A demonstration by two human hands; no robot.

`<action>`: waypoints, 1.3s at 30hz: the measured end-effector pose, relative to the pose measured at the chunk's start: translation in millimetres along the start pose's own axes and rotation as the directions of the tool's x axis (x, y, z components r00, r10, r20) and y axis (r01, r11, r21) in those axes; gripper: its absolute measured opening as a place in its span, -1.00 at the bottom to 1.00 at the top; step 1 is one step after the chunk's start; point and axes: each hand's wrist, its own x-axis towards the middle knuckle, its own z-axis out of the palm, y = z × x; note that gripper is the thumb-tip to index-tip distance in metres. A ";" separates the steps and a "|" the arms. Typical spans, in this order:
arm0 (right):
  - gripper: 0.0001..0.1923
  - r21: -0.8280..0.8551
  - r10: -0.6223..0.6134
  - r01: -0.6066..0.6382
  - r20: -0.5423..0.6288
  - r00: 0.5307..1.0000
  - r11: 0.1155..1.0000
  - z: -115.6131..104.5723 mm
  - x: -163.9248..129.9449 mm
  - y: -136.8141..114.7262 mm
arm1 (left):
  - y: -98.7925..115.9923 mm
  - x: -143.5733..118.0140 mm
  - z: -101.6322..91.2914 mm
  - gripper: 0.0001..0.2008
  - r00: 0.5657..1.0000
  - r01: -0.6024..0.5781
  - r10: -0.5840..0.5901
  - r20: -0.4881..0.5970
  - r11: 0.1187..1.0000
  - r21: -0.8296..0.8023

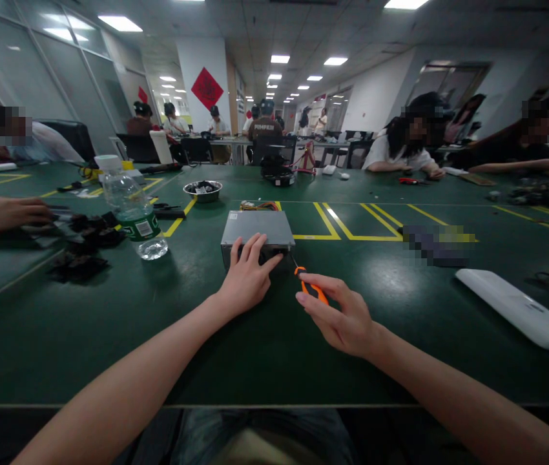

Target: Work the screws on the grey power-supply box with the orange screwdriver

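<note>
A grey metal computer power supply unit (259,224) sits on the green table in front of me, its bundle of coloured cables (259,206) at the far side. My left hand (248,274) holds it from the near side, fingers over the top edge and thumb along the front face. In my right hand (345,313) is an orange-and-black screwdriver (314,292), pinched by its handle between thumb and fingers. The thin shaft points up and left to the unit's near right corner. Whether the tip touches a screw there is too small to tell.
A water bottle (143,226) stands to the left, near dark parts (81,261) and another person's hand (10,215). A metal bowl (202,190) of small pieces lies beyond. At right are a white device (521,310) and a pixelated object (434,245). People sit across the table.
</note>
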 end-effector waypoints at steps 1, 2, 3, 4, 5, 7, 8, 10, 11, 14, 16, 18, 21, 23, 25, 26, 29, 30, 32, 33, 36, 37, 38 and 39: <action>-0.69 -0.022 0.018 -0.018 -0.018 1.000 1.000 0.5 0.4 -0.3 | 0.1 0.0 -0.1 -0.53 1.000 0.000 0.000 0.001 1.000 0.002; -0.74 -0.042 0.031 -0.032 -0.036 0.999 0.999 1.0 0.7 -0.3 | 0.2 0.0 -0.4 -0.53 1.000 0.000 0.000 0.002 1.000 0.003; -0.78 -0.059 0.040 -0.043 -0.050 0.998 0.997 1.5 0.7 0.0 | 0.3 0.0 -0.8 -0.54 1.000 -0.001 0.001 0.002 1.000 0.003; -0.81 -0.070 0.046 -0.050 -0.060 0.997 0.996 2.0 0.5 0.4 | 0.4 -0.1 -1.1 -0.54 1.000 -0.002 0.002 0.003 1.000 0.004; -0.83 -0.072 0.052 -0.056 -0.062 0.997 0.996 2.3 0.1 0.9 | 0.4 -0.1 -1.4 -0.53 1.000 -0.003 0.003 0.004 1.000 0.004; -0.85 -0.058 0.062 -0.065 -0.054 0.997 0.996 2.4 -0.8 1.7 | 0.4 -0.2 -1.7 -0.52 1.000 -0.003 0.003 0.009 1.000 0.009; -0.85 -0.046 0.063 -0.065 -0.043 0.997 0.997 2.1 -1.1 1.9 | 0.3 -0.2 -1.7 -0.52 1.000 -0.004 0.004 0.012 1.000 0.012; -0.84 -0.024 0.049 -0.049 -0.010 0.999 0.998 1.3 -1.4 1.7 | 0.2 -0.4 -1.3 -0.52 1.000 -0.003 0.003 0.013 1.000 0.014; -0.82 -0.016 0.038 -0.038 0.009 0.999 0.999 0.8 -1.3 1.3 | 0.2 -0.4 -0.9 -0.52 1.000 -0.002 0.002 0.011 1.000 0.014; -0.74 0.017 0.003 -0.004 0.063 0.998 1.000 -1.2 -0.6 0.1 | 0.2 -0.5 0.0 -0.52 1.000 0.004 -0.004 0.001 1.000 0.011; -0.72 0.038 -0.027 0.024 0.081 0.996 0.999 -2.7 0.2 -0.4 | 0.2 -0.4 0.3 -0.53 1.000 0.006 -0.006 -0.001 1.000 0.009; -0.73 0.025 -0.049 0.047 0.082 0.995 0.999 -3.9 0.9 -0.7 | 0.3 -0.4 0.0 -0.53 1.000 0.004 -0.004 0.001 1.000 0.006; -0.76 -0.044 -0.034 0.037 0.048 0.998 0.998 -4.0 1.1 -1.0 | 0.4 -0.3 -1.0 -0.52 1.000 0.001 -0.001 0.007 1.000 0.009; -0.75 -0.066 -0.012 0.012 -0.005 1.000 0.998 -2.4 0.5 -0.8 | 0.4 -0.3 -1.6 -0.52 1.000 -0.001 0.001 0.012 1.000 0.014; -0.76 -0.041 0.003 -0.005 -0.052 0.999 0.999 -0.8 -0.1 -0.3 | 0.4 -0.4 -1.8 -0.52 1.000 -0.002 0.001 0.014 1.000 0.019; -0.77 -0.028 0.007 -0.009 -0.060 0.998 1.000 -0.5 0.0 0.1 | 0.4 -0.5 -1.8 -0.52 1.000 -0.002 0.002 0.015 1.000 0.021; -0.85 -0.055 -0.024 0.023 -0.018 1.000 0.998 -2.4 1.8 0.4 | 0.5 -0.7 -1.4 -0.52 1.000 -0.004 0.003 0.014 1.000 0.022; -0.86 -0.077 -0.040 0.040 -0.003 0.999 0.996 -3.7 2.7 0.1 | 0.6 -0.8 -1.2 -0.53 1.000 -0.004 0.003 0.013 1.000 0.019; -0.86 -0.110 -0.058 0.060 0.020 0.998 0.992 -5.7 3.8 -1.3 | 0.7 -0.9 -1.1 -0.53 1.000 -0.001 0.000 0.011 1.000 0.012; -0.85 -0.118 -0.056 0.059 0.030 0.998 0.991 -6.1 3.7 -2.3 | 0.8 -0.9 -1.0 -0.53 1.000 0.001 -0.001 0.010 1.000 0.009; -0.83 -0.135 -0.035 0.045 0.071 0.997 0.990 -4.2 1.0 -4.7 | 0.8 -0.7 -1.2 -0.53 1.000 0.003 -0.004 0.011 1.000 0.008; -0.81 -0.147 -0.032 0.044 0.080 0.996 0.988 -3.3 0.0 -4.8 | 0.8 -0.7 -1.3 -0.53 1.000 0.004 -0.004 0.013 1.000 0.009; -0.78 -0.165 -0.029 0.042 0.081 0.996 0.985 -2.5 -0.7 -4.5 | 0.7 -0.7 -1.4 -0.53 1.000 0.003 -0.003 0.016 1.000 0.009; -0.77 -0.188 -0.027 0.040 0.075 0.997 0.981 -2.2 -0.8 -3.8 | 0.7 -0.6 -1.6 -0.53 1.000 0.002 -0.002 0.019 1.000 0.008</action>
